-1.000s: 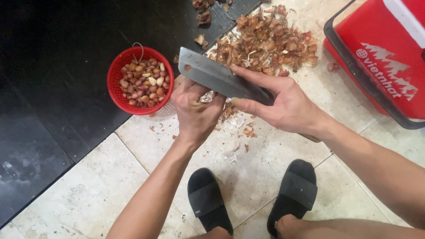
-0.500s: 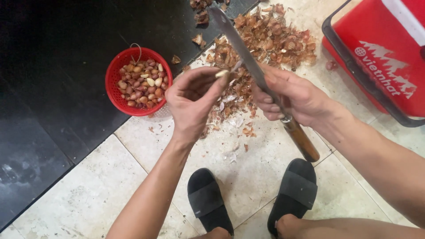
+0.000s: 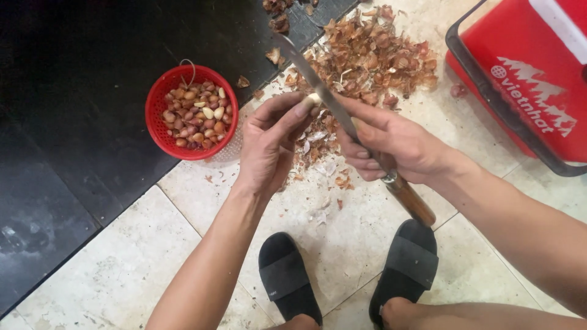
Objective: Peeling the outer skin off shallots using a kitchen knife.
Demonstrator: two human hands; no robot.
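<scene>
My left hand (image 3: 269,143) pinches a small pale garlic clove (image 3: 313,99) between thumb and fingertips, held above the floor. My right hand (image 3: 391,143) grips a large knife (image 3: 318,82) by its wooden handle (image 3: 411,201), the long steel blade pointing up and left, its edge against the clove. A red plastic basket (image 3: 158,131) full of cloves, some peeled and some brown-skinned, stands on the floor just left of my left hand.
A heap of brown papery skins (image 3: 373,58) lies beyond the hands, with loose flakes under them. A red cooler box (image 3: 526,73) stands at the upper right. My two black sandals (image 3: 287,278) are below. Dark floor lies left of the beige tiles.
The knife turned from lying flat across my hands to pointing up and left, edge on. My left hand opened from under the blade and now holds the clove up against it.
</scene>
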